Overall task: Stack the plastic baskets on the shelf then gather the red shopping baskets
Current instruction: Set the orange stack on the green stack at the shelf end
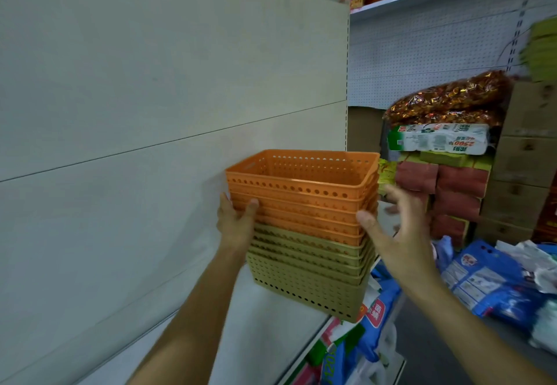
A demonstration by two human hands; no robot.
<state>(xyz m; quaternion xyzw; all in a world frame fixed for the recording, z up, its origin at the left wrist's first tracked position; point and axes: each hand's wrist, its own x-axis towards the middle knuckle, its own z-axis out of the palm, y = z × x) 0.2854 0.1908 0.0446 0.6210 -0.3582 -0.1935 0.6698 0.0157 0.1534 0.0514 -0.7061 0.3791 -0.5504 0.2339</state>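
Note:
A nested stack of perforated plastic baskets stands on the white shelf (271,318): several orange baskets (301,194) on top of several olive-green baskets (307,279). My left hand (236,222) grips the stack's left side, thumb on the front of the orange baskets. My right hand (394,228) is at the stack's right corner, thumb touching the orange rims, fingers spread and apart from the side. No red shopping baskets are in view.
A pale panel wall (150,113) backs the shelf. Right of the stack are tissue packs (437,140), red and green packages (452,191) and cardboard boxes (524,158). Blue bags (488,282) lie lower right, more bags (361,339) below the shelf edge.

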